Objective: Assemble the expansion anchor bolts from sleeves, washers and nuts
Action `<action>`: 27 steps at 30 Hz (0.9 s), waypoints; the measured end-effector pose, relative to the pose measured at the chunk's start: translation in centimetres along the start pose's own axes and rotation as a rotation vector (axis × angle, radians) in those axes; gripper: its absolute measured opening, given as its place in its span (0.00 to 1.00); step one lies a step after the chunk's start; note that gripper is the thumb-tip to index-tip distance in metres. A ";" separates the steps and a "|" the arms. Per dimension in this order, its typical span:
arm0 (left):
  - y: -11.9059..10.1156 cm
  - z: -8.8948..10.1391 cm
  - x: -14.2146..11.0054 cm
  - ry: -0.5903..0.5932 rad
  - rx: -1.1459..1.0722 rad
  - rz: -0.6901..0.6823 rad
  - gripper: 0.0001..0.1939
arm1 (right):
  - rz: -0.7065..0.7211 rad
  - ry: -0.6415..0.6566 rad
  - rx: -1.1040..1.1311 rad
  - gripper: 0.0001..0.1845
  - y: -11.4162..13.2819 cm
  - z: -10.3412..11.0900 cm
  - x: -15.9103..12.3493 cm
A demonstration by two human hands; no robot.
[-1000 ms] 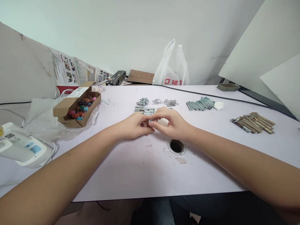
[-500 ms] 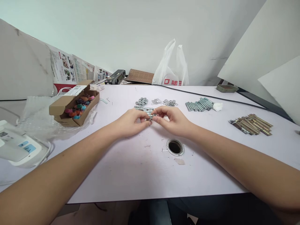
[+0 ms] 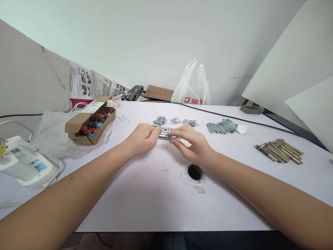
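A row of silver expansion bolts (image 3: 165,131) lies side by side on the white table, in front of me. My right hand (image 3: 191,140) has its fingertips and thumb around the nearest bolt of that row, covering the bolts' right ends. At the row's left side, my left hand (image 3: 143,139) is closed, its curled fingers hiding whatever may be in them. Just behind the hands are a cluster of nuts (image 3: 159,120), a scatter of thin spring washers (image 3: 175,120) and a pile of flat washers (image 3: 190,122).
Silver sleeves (image 3: 221,126) lie right, beside crumpled tissue (image 3: 241,129); brass-coloured bolts (image 3: 282,151) lie farther right. A cardboard box (image 3: 78,139) of colourful pieces stands left on bubble wrap. A round table hole (image 3: 195,173) sits near my right wrist. A black cable (image 3: 221,113) crosses behind.
My hands have moved apart from their meeting point. The right hand has brought a bolt down at the row's near side; the left has curled closed. The view has tilted slightly.
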State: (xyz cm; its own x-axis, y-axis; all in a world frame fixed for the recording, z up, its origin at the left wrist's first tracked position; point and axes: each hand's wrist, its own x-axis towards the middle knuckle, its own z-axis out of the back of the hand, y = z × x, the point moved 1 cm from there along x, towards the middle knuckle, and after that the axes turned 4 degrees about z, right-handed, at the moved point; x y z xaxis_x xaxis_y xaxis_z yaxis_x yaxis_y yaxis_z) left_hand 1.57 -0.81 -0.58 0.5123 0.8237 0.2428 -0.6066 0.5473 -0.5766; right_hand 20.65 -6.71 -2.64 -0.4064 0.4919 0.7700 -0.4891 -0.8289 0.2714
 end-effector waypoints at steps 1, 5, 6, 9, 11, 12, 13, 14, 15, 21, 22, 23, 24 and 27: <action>-0.1 0.1 -0.1 -0.014 0.006 0.011 0.23 | 0.052 -0.003 -0.045 0.12 0.1 -0.1 0.0; -0.4 0.3 -0.1 -0.044 0.060 -0.009 0.22 | 0.079 -0.011 -0.176 0.08 0.3 -0.3 0.2; -0.4 0.3 -0.1 -0.045 0.071 -0.018 0.21 | 0.041 0.007 -0.186 0.06 0.4 -0.4 0.2; -0.3 0.3 0.0 -0.046 0.068 -0.019 0.20 | -0.111 0.085 -0.156 0.11 0.6 -0.5 0.1; -0.2 0.3 0.1 -0.047 0.049 -0.016 0.20 | -0.180 0.108 -0.118 0.11 0.7 -0.5 0.0; -0.2 0.3 0.1 -0.047 0.039 -0.018 0.20 | -0.199 0.104 -0.099 0.10 0.8 -0.5 -0.1; -0.2 0.4 0.1 -0.047 0.030 -0.021 0.19 | -0.210 0.099 -0.080 0.12 0.8 -0.5 -0.1; -0.2 0.4 0.1 -0.045 0.021 -0.022 0.19 | -0.216 0.096 -0.064 0.15 0.8 -0.5 -0.2; -0.1 0.3 0.1 -0.042 0.013 -0.020 0.19 | -0.222 0.094 -0.052 0.16 0.8 -0.5 -0.2; 0.0 0.1 0.1 -0.027 0.008 0.006 0.19 | -0.162 0.078 -0.081 0.10 0.7 -0.5 0.0; 0.0 0.1 0.1 -0.030 0.017 0.001 0.19 | -0.141 0.085 -0.102 0.09 0.7 -0.5 0.0; -0.1 0.0 0.1 -0.034 0.028 -0.006 0.19 | -0.134 0.101 -0.126 0.08 0.7 -0.4 0.1; -0.1 0.0 0.1 -0.037 0.037 -0.018 0.20 | -0.144 0.129 -0.146 0.08 0.7 -0.4 0.1; -0.3 -0.1 0.0 -0.030 0.051 -0.059 0.20 | -0.226 0.210 -0.129 0.16 0.8 -0.4 0.2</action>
State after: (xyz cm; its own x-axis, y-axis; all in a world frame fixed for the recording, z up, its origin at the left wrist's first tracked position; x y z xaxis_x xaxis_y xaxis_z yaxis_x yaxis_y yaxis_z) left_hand 1.79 -0.97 -0.47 0.5307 0.7931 0.2988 -0.6064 0.6016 -0.5199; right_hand 19.92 -7.16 -2.54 -0.4198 0.7147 0.5594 -0.6734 -0.6585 0.3360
